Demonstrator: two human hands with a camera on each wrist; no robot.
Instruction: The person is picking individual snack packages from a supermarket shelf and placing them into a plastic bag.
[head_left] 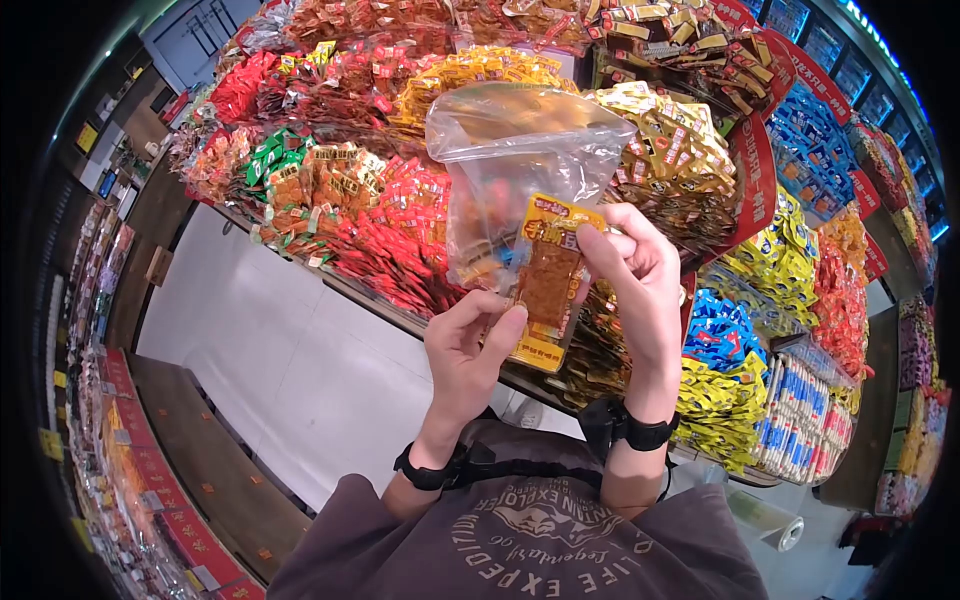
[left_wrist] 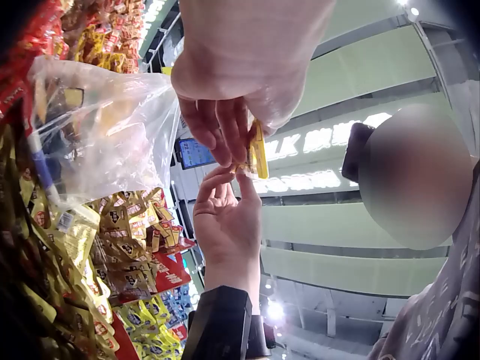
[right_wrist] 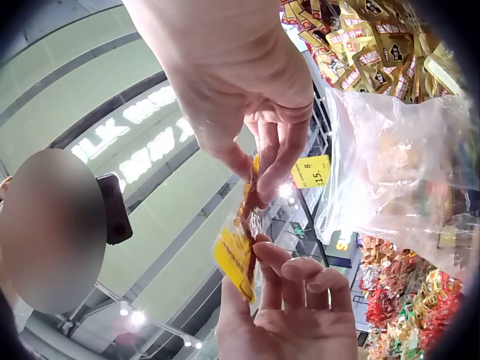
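A small yellow snack packet (head_left: 550,285) with a clear window and brown food inside is held up in front of the body. My left hand (head_left: 468,345) pinches its lower left edge between thumb and fingers. At the upper right corner, my right hand (head_left: 637,275) pinches it with the thumb on the front. In the right wrist view the packet (right_wrist: 244,244) appears nearly edge-on between the right hand (right_wrist: 255,112) and the left hand (right_wrist: 292,315). Just beyond the packet is a clear plastic bag (head_left: 520,145) with some packets in it.
Heaped snack packets fill the sloped display, with red packets (head_left: 410,205) at left and gold packets (head_left: 665,150) at right. Blue packets (head_left: 722,330) and yellow-green packets (head_left: 715,420) lie nearer on the right. A price tag (right_wrist: 311,171) shows behind the hands. Shelves line the left side.
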